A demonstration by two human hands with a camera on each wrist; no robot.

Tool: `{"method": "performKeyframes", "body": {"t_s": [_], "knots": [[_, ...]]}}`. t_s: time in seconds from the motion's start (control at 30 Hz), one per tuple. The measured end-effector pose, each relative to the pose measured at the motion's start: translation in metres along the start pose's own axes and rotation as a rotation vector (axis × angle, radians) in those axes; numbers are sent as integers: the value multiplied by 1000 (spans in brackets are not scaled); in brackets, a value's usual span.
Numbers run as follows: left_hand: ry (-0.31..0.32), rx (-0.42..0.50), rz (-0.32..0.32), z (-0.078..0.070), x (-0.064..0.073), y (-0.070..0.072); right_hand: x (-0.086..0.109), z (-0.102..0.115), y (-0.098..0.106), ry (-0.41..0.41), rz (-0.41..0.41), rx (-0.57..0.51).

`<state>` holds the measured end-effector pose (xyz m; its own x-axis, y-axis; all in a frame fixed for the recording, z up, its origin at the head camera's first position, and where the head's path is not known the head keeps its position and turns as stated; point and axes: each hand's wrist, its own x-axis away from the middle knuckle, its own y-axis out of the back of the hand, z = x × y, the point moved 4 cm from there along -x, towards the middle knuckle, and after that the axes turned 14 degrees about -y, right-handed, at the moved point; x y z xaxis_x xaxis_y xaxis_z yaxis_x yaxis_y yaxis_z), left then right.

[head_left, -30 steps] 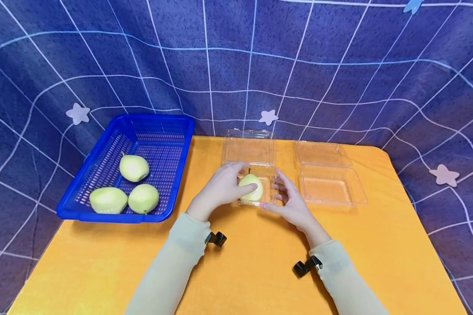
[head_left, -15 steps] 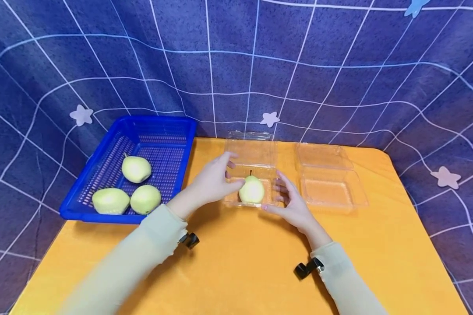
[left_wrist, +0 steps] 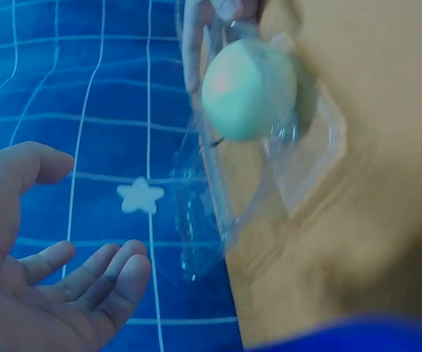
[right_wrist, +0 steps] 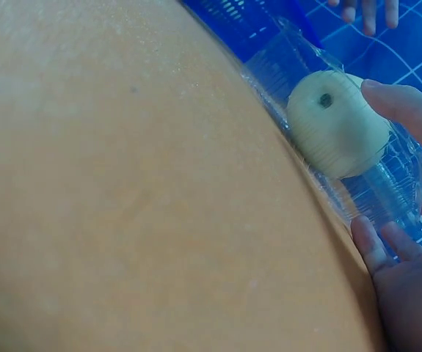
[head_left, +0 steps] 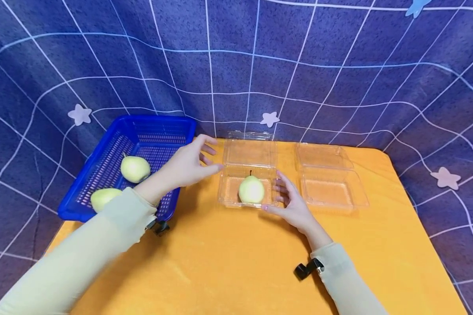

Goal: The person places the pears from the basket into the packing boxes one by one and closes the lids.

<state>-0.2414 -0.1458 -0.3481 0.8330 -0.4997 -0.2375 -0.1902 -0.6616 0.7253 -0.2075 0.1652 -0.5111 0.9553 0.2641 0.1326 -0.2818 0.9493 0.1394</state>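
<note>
My left hand hangs between the blue basket and the near clear plastic clamshell container, fingers spread and holding nothing. In the left wrist view its fingers curve loosely over a bare palm. A pale green pear with a dark stem sits in that container's base, right of its middle; the lid stands folded back. My right hand grips the container's right end, thumb at the front rim and fingers along the side wall. In the right wrist view the pear shows through the clear plastic.
A blue slotted basket stands at the left with pears in it; my left forearm covers part of it. A second open clamshell container lies at the right. Behind the orange-covered table hangs a blue gridded curtain.
My left hand has let go of the pear in the container and moved left toward the basket. The right hand stays at the container's right end.
</note>
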Motion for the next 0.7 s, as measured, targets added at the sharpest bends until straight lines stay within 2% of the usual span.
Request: {"method": "performKeyframes", "body": {"t_s": [0.13,0.37,0.7], "knots": [[64,28,-46,14,4,19,-1,-1,-1,4,2,-2],[181,187,-200,38,10,55,0,1,-1,3,2,-13],[323,229,-377,83,32,101,-1,-2,0,-16,0,2]]}}
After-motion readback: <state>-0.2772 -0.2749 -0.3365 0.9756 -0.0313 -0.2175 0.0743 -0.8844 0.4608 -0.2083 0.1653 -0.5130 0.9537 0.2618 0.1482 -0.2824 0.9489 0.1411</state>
